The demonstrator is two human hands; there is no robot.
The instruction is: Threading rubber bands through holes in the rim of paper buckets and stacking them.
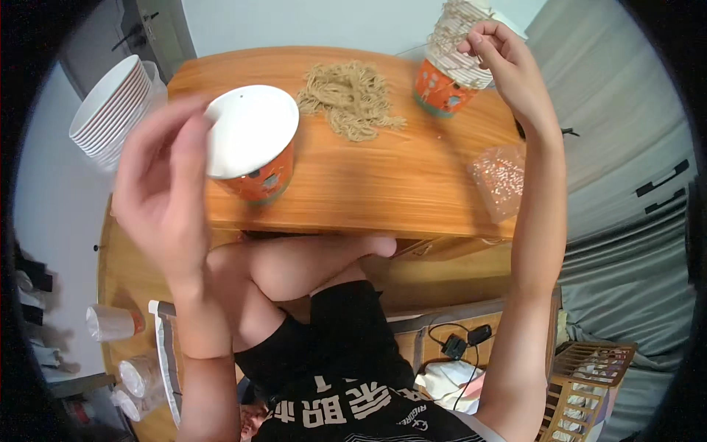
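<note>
soft, fairly bright indoor light spreads evenly over the table (383,191), giving its wood a mild sheen and leaving only faint shadows, while the space beneath it is dimmer. the white inside of the near bucket (269,177) looks almost washed out, and small glints speckle the clear plastic bag (501,180). motion blur smears the left hand (166,191); the right hand (508,70) is crisper. fisheye distortion bows the table's edges, and black vignetting swallows the corners.
</note>
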